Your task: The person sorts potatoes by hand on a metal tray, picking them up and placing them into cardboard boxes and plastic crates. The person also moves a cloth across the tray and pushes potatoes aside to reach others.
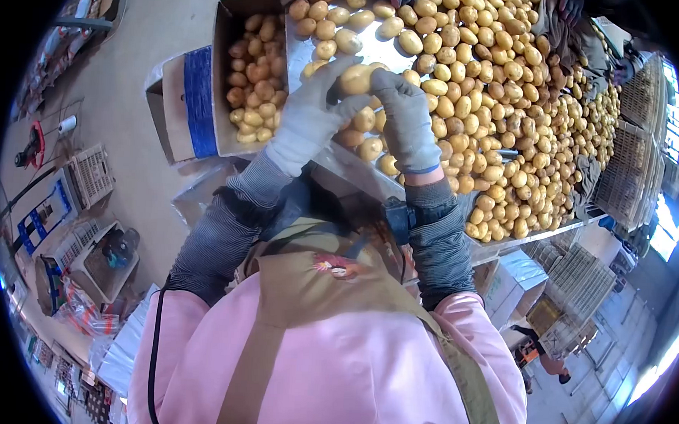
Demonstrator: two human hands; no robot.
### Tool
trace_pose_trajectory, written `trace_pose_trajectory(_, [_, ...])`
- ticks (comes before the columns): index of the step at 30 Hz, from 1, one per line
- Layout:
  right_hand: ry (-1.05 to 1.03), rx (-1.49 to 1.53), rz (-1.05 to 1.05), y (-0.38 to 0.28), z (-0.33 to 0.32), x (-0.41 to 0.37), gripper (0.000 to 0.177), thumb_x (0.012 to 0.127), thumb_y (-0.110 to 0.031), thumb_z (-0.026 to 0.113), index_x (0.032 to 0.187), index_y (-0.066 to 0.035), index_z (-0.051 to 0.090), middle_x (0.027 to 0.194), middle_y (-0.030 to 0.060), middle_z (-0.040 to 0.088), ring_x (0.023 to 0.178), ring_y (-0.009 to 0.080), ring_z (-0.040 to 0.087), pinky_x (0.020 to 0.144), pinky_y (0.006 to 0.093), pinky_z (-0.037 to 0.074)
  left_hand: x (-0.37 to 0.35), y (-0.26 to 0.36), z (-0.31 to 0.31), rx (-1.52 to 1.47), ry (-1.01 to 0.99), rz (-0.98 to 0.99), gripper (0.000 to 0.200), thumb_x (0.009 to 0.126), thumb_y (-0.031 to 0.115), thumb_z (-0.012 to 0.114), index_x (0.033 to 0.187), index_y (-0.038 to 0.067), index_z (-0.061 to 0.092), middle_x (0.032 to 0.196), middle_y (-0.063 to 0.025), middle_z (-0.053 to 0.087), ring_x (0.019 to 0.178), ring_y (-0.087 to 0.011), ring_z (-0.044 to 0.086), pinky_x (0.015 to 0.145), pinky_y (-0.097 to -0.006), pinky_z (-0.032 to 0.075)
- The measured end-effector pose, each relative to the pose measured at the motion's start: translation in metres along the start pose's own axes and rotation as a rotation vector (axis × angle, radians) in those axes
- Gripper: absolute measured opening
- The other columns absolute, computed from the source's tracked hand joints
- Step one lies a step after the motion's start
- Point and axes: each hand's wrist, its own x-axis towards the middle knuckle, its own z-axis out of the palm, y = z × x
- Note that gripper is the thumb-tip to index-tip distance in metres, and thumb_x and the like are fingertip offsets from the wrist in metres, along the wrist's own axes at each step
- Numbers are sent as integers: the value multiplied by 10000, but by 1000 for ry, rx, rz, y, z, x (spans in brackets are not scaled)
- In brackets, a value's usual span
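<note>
Both hands wear pale grey work gloves and meet over the near left end of a table heaped with yellow potatoes [465, 104]. Between them is one potato [356, 79]. My left hand [311, 118] has its fingers and thumb curled round its left side. From the right, my right hand [409, 118] closes its fingertips on the same potato. Several loose potatoes lie under and around the hands on a shiny metal surface [371, 45]. Just left of my left hand stands a cardboard box [223, 63] part filled with potatoes [256, 76].
Blue tape [199, 103] runs down the box's side. Other people's gloved hands [570, 6] reach in at the table's far side. Stacked crates [630, 175] stand beyond its right end. A white box [520, 277] sits below the table edge. Crates [91, 175] and bags lie on the left floor.
</note>
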Motion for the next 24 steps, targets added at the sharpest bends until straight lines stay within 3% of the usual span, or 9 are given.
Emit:
trace_pose_trajectory(4, [12, -186, -8, 13, -4, 2, 363, 967, -274, 685, 1172, 26, 677, 1075, 89, 717, 1004, 154, 639, 888, 291, 488, -13, 0, -8, 59, 12, -85, 596, 878, 242, 799, 1358, 2, 539, 1252, -99, 597, 1146, -167, 567, 1016, -300, 461])
trace_pose_trajectory(7, [174, -962, -499, 64, -16, 29, 526, 920, -308, 706, 1326, 3, 587, 1276, 175, 651, 1198, 310, 603, 1023, 386, 457, -23, -6, -15, 176, 52, -87, 482, 886, 205, 760, 1290, 10, 584, 1154, -101, 632, 1080, -170, 598, 975, -293, 473])
trace_pose_trajectory(8, [182, -1088, -530, 81, -13, 43, 695, 879, -403, 703, 1432, -38, 494, 1439, 197, 525, 1357, 391, 456, 1115, 508, 368, -26, -6, -18, 235, 65, -103, 473, 886, 208, 751, 1287, 17, 587, 1135, -104, 635, 1064, -169, 603, 963, -293, 476])
trace_pose_trajectory(10, [227, -1280, -610, 83, -3, 85, 719, 880, -457, 683, 1453, -74, 480, 1494, 183, 467, 1406, 380, 393, 1134, 555, 316, -29, -9, -23, 403, 93, -196, 447, 877, 201, 713, 1282, 47, 599, 1127, -139, 645, 1045, -220, 634, 934, -320, 493])
trace_pose_trajectory(13, [255, -1444, -721, 71, 20, 139, 698, 892, -538, 622, 1462, -157, 492, 1557, 162, 390, 1451, 365, 327, 1150, 621, 236, -33, -55, -31, 664, 137, -147, 447, 883, 158, 669, 1309, 57, 583, 1198, -174, 636, 1122, -295, 619, 977, -375, 480])
trace_pose_trajectory(15, [99, -1628, -631, 56, 51, 139, 678, 902, -560, 589, 1460, -186, 499, 1566, 102, 394, 1427, 464, 309, 1157, 592, 227, -39, -77, -34, 703, 138, -89, 471, 885, 121, 640, 1346, 67, 561, 1247, -194, 616, 1184, -332, 583, 1022, -400, 453])
trace_pose_trajectory(19, [39, -1632, -740, 87, 61, 90, 677, 937, -533, 555, 1512, -199, 427, 1551, 81, 424, 1420, 482, 301, 1153, 618, 213, -55, -92, -41, 679, 273, 46, 455, 897, 83, 596, 1349, 44, 559, 1299, -216, 610, 1220, -387, 565, 1043, -426, 451])
trace_pose_trajectory(21, [-73, -1599, -701, 81, 52, 41, 693, 911, -531, 597, 1499, -195, 448, 1555, 97, 412, 1428, 478, 293, 1162, 641, 183, -75, -90, -56, 657, 348, -10, 456, 907, 77, 592, 1361, 45, 551, 1338, -226, 586, 1257, -377, 544, 1063, -418, 438])
trace_pose_trajectory(24, [-1, -1481, -516, 80, 33, 2, 797, 831, -526, 706, 1507, -190, 449, 1573, 200, 334, 1450, 512, 221, 1175, 637, 166, -134, -118, -95, 548, 436, -224, 442, 928, 97, 588, 1364, 40, 544, 1342, -226, 585, 1249, -370, 552, 1064, -414, 437])
